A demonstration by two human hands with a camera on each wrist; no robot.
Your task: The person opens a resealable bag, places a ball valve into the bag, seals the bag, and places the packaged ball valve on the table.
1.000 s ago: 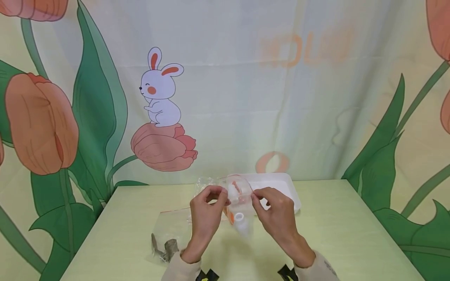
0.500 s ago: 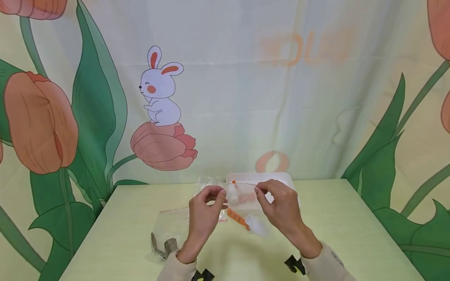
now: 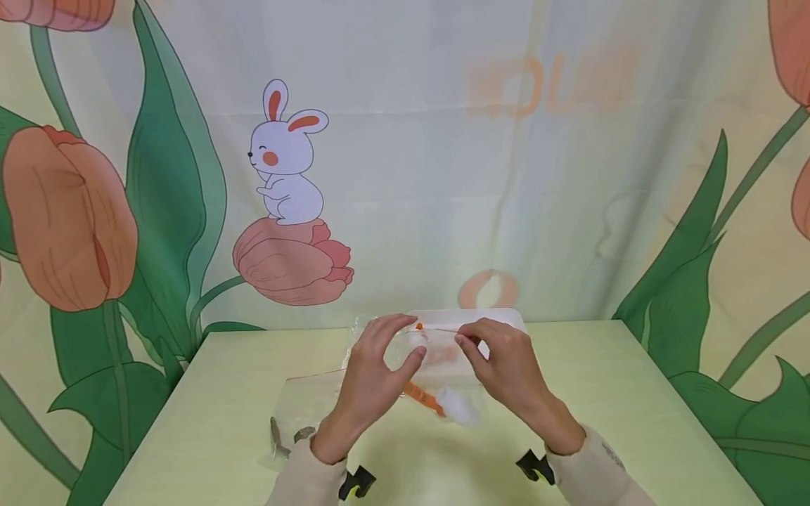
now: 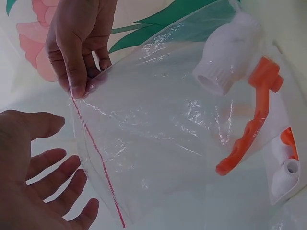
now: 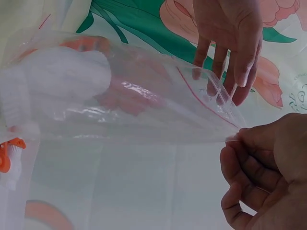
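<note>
My right hand (image 3: 503, 351) pinches a clear bag (image 4: 148, 129) containing a white fitting (image 4: 230, 52); my left hand (image 3: 373, 369) is spread nearby.

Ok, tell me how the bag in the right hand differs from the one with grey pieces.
The held bag is raised, pinched by the right hand; the other bag lies on the table. The held bag contains a white piece and an orange piece; the other bag contains grey pieces. Both are clear, with a red line along one edge.
</note>
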